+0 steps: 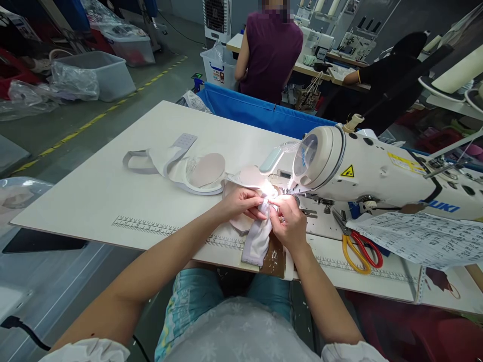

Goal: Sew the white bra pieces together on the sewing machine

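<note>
Pinching the white bra (207, 171) with left hand (241, 203) and right hand (290, 220) side by side, pressing thumbs and fingers together on a narrow gathered part of its band (257, 241), right before the needle end of the sewing machine (320, 156). Not being able to tell the amount of cloth between the fingertips, because of overlapping fingers and bright glare. Laying the padded cups (248, 176) beyond and to the left of the grip on the white table (94, 176), and draping the loose band below it toward the near edge. Probably handling as light, limp and a little stretchy at the band, springier at the cups, likely twisting or creasing sooner than tearing. Probably calling for a hold by the band's flat edges, close to the join, without squashing the padding. Facing the machine's head and a pale plastic shield (273, 160) just past the grip, so leaving little room there. Having scissors (356, 249) and a printed sheet (411, 239) well to the right, apart from the grip, and a printed ruler (147, 225) to its left.
</note>
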A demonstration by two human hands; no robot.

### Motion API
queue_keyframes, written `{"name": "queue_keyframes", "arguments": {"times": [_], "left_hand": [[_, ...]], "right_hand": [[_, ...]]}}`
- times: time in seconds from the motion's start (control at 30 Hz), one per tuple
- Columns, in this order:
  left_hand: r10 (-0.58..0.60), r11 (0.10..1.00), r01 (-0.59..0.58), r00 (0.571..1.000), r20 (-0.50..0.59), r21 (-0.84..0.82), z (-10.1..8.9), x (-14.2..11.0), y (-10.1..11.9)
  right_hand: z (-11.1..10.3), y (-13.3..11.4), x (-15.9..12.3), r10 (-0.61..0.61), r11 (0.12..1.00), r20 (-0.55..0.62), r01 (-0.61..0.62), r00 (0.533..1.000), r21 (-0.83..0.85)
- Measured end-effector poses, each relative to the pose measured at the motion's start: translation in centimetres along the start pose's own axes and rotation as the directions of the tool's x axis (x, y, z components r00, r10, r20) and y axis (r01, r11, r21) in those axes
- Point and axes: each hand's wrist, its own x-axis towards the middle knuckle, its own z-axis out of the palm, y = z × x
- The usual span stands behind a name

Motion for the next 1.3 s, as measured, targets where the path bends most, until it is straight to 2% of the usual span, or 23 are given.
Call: {"name": "queue_keyframes", "arguments": {"times": [0.17, 0.37, 1.3], "left_hand": [[0.003, 1.000, -0.003, 1.000, 0.013, -0.007, -0.05, 0.06, -0.14], [0.003, 1.000, -0.003, 1.000, 0.017, -0.028, -0.08, 0.19, -0.15], [0.000, 0.999, 0.001, 1.000, 0.017, -0.048, -0.01, 0.23, -0.21]], "right_hand": [[0.07, 0.24, 0.11, -0.053, 0.995, 0.022, 0.051, 0.998, 0.085], [0.19, 0.32, 0.02, -0.052, 0.991, 0.017, 0.049, 0.999, 0.121], [0.19, 0.24, 0.09, -0.048, 0.991, 0.030, 0.044, 0.998, 0.127]]}}
